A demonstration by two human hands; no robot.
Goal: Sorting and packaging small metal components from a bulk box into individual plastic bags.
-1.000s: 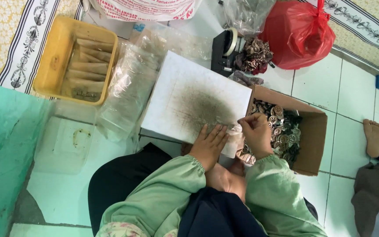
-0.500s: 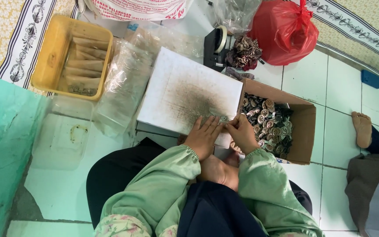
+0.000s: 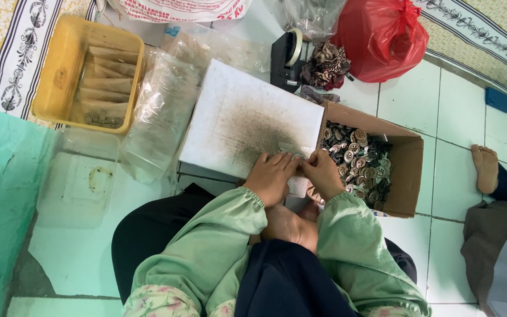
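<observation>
At frame centre I am resting my left hand (image 3: pixel 272 176) and right hand (image 3: pixel 324 173) on the near edge of the smudged white board (image 3: pixel 247 120). Fingertips of both are pinching together on something too small to identify. The cardboard box of metal buttons (image 3: pixel 362 164) is sitting just right.

One view only, from a camera on the person's head; it looks almost straight down over the lap at the tiled floor (image 3: pixel 406 105); near edge of frame shows the green sleeves and knees, far edge the red bag (image 3: pixel 382 41); the white board (image 3: pixel 236 117) sits centre, the yellow tray (image 3: pixel 60 70) far left, the carton (image 3: pixel 406 170) right; close enough that both hands fill the middle; no second view overlaps it.
</observation>
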